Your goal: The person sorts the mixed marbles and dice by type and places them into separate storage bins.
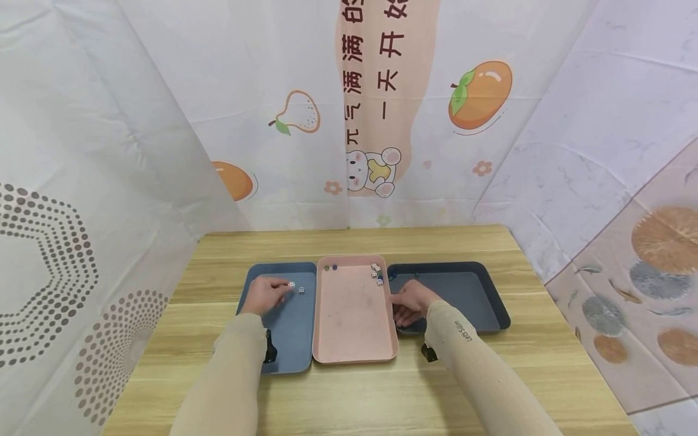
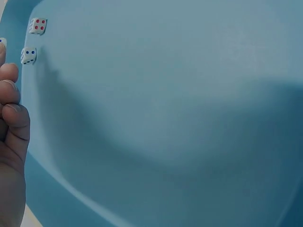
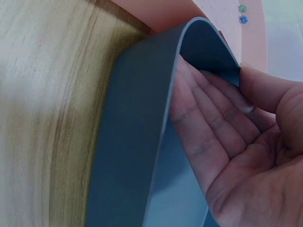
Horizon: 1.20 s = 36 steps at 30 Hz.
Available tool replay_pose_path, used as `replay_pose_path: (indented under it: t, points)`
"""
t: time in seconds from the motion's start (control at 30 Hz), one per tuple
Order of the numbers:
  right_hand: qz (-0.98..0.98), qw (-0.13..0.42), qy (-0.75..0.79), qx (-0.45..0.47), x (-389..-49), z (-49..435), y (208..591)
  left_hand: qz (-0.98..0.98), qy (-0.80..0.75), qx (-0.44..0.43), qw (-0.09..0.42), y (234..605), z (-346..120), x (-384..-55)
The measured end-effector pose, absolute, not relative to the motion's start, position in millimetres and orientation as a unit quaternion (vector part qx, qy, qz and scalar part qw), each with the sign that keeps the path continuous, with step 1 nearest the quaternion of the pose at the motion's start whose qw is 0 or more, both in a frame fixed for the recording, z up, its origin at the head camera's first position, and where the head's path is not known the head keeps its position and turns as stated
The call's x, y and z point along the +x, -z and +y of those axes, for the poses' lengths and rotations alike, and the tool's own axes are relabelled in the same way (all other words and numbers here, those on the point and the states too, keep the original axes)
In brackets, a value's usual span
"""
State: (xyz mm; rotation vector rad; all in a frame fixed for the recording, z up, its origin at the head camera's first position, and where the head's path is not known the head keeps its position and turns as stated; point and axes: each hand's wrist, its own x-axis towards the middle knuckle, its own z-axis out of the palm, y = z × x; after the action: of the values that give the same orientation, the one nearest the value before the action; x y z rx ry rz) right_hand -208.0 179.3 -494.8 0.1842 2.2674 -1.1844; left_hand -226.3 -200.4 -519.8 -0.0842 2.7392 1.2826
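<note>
My left hand reaches over the left blue tray. Its fingertips pinch a white die, which shows only partly at the edge of the left wrist view. Two more dice lie by the tray wall there, one with red dots and one with blue dots. My right hand is at the near left corner of the dark blue tray. Inside that tray its fingers extend loosely, while the thumb rests at the rim. No object shows in the right palm.
Between the blue trays stands a pink tray. Several dice lie in its far right corner, a green bead and a blue bead at its far left. Small beads sit along the dark tray's far wall.
</note>
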Motion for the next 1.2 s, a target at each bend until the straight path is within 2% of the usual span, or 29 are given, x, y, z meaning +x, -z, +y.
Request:
replay_pose_path:
  t: [1.2]
  points:
    - [0.844,0.292,0.444,0.073,-211,180,498,0.909,-0.407,-0.049,0.073,535,-208,-220]
